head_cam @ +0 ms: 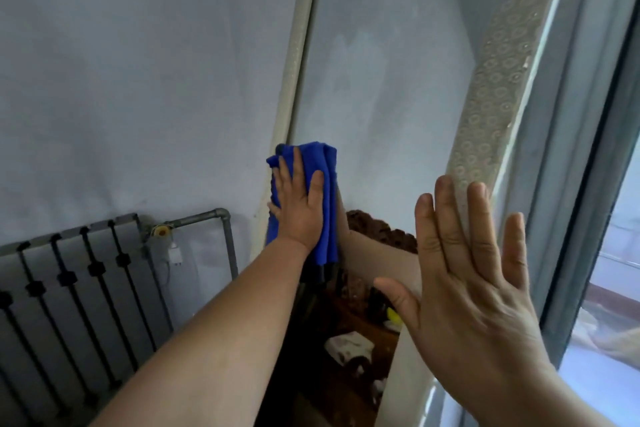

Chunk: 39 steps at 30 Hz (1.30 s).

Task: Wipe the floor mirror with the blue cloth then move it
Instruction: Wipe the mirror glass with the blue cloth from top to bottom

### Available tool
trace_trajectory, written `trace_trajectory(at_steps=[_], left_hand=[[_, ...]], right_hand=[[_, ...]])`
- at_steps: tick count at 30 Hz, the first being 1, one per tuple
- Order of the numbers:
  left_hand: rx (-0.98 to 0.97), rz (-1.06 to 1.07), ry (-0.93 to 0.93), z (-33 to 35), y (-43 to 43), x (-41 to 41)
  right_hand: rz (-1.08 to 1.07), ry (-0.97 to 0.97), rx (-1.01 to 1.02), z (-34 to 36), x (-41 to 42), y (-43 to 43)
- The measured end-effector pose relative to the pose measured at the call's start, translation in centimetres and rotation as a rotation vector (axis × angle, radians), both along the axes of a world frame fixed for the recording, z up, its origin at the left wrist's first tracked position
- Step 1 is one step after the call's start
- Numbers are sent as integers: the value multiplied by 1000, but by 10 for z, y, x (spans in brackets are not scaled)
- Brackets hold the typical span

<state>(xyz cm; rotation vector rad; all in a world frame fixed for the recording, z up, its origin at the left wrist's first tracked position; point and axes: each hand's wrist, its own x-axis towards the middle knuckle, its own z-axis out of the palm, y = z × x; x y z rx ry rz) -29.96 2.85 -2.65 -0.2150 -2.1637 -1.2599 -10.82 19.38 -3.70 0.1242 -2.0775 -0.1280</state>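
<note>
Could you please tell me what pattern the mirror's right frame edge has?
The mirror frame is pale cream with small repeated rings, clearest in the head view.

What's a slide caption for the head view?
Left hand presses blue cloth on floor mirror near its left edge; flat right hand rests on frame.

Left hand (298, 204) and right hand (485, 288) are bare. The left forearm (214, 333) is uncovered to the view's bottom edge. Creases line the right hand's knuckles.

A pale blue wall (138, 80) backs a dark radiator (69, 288), with a window frame (588, 114) at right.
</note>
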Motion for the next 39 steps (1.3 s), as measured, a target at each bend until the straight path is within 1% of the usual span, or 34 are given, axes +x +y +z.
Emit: trace_trajectory(at_steps=[4, 7, 10, 12, 14, 18, 20, 22, 24, 26, 29, 31, 33, 35, 37, 39], left_hand=[[70, 34, -143, -63, -7, 26], [193, 56, -251, -109, -12, 45], [210, 98, -330, -127, -6, 64], [213, 102, -360, -119, 7, 80], [162, 56, -293, -96, 21, 88], [-134, -68, 10, -1, 47, 76], [-251, -116, 138, 32, 60, 78], [-411, -157, 287, 28, 67, 87], [-560, -180, 412, -9, 61, 96], [-638, -208, 412, -58, 46, 102], [-678, -204, 276, -123, 19, 112], [-670, -184, 211, -140, 11, 115], [-649, -226, 221, -124, 13, 110], [-645, -262, 308, -86, 22, 101], [-659, -236, 414, -45, 32, 89], [-655, -215, 468, -13, 39, 76]], right_hand=[[12, 8, -19, -7, 3, -2], [25, 5, -29, -18, 7, -3], [33, 7, -35, -29, 13, -4], [39, 11, -46, -32, 16, -5], [42, 2, -53, -32, 17, -5], [43, -23, -40, -31, 18, -4], [50, -23, -42, -30, 18, -3], [58, -31, -63, -30, 19, -2], [65, -41, -78, -32, 19, -3], [60, -57, -75, -36, 20, -4], [64, -63, -79, -40, 21, -6], [74, -55, -83, -43, 21, -7], [86, -42, -84, -46, 21, -7], [93, -34, -78, -49, 20, -9], [76, -26, -74, -51, 19, -12], [59, -17, -73, -52, 17, -12]])
